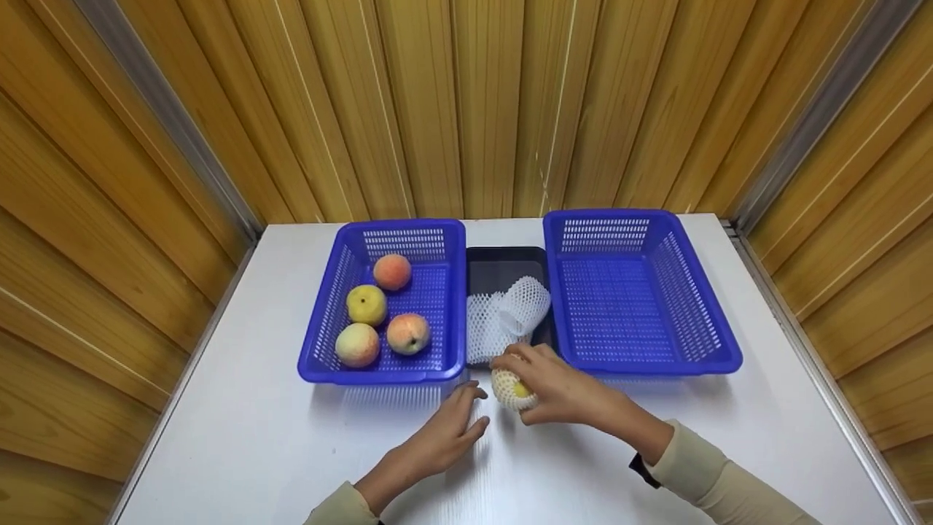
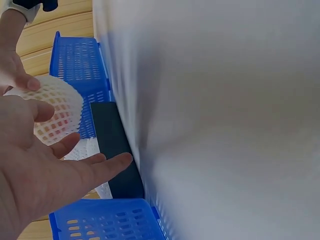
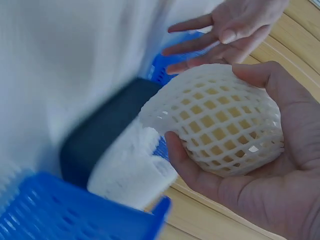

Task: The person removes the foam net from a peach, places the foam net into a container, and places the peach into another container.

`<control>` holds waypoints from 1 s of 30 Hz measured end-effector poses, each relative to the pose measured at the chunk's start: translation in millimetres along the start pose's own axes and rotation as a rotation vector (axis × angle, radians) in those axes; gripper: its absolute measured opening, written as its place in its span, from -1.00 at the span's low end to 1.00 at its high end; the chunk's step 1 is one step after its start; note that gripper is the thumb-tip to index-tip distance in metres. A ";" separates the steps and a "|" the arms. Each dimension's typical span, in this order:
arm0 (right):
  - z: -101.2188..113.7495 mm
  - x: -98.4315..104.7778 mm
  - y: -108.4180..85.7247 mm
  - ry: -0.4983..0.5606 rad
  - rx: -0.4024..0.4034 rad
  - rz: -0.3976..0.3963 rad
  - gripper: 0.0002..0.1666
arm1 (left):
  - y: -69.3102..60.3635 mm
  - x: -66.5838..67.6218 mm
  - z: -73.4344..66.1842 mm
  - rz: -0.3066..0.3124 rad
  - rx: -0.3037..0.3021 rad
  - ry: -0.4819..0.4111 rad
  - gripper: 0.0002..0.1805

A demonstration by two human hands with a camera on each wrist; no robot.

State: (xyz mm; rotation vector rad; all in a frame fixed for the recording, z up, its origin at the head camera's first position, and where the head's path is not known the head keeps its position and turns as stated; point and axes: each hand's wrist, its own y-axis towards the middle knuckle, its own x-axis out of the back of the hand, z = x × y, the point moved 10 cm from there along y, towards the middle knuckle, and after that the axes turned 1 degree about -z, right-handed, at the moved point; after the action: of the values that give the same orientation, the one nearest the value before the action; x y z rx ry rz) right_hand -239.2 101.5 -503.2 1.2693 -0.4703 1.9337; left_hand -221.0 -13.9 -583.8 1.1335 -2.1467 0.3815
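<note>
My right hand grips a peach in a white foam net, holding it over the table in front of the black tray. Yellow skin shows through the mesh in the right wrist view, and reddish skin in the left wrist view. Just left of it, my left hand has its fingers extended, apart from the netted peach, with nothing in it. Several bare peaches lie in the left blue basket. Loose white foam nets lie in the black tray between the baskets.
On the right stands a second blue basket, with no fruit visible in it. Both baskets and the tray sit on a white table. Wood-patterned walls close off the back and both sides.
</note>
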 end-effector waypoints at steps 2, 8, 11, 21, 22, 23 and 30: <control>-2.9 -9.4 2.1 0.009 -0.014 0.010 -0.03 | -2.6 0.6 5.0 0.003 0.022 0.036 -0.62; -13.6 -32.9 11.8 -0.047 -0.044 0.001 -0.02 | -6.9 6.6 6.0 -0.035 -0.019 0.255 -0.66; -18.4 -44.6 13.5 -0.108 -0.040 0.008 -0.02 | -10.0 6.8 0.6 -0.066 -0.084 0.378 -0.68; -20.7 -49.4 12.3 -0.098 -0.028 -0.005 -0.01 | -8.5 11.1 -2.9 -0.110 -0.091 0.441 -0.61; -20.7 -48.4 11.5 -0.078 -0.030 -0.010 -0.01 | -8.1 11.3 -2.3 -0.109 -0.082 0.440 -0.60; -21.0 -47.5 10.6 -0.059 -0.034 -0.010 -0.01 | -7.6 11.2 -1.7 -0.106 -0.075 0.439 -0.59; -22.1 -51.5 1.8 -0.013 -0.053 0.085 0.00 | -3.8 10.6 -2.6 -0.139 -0.067 0.451 -0.56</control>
State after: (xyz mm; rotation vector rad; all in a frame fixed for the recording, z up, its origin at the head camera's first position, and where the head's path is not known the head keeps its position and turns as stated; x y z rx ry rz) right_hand -243.0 94.6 -558.7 1.2470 -0.5871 1.9714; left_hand -221.1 -21.3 -574.9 1.0364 -1.6674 0.4495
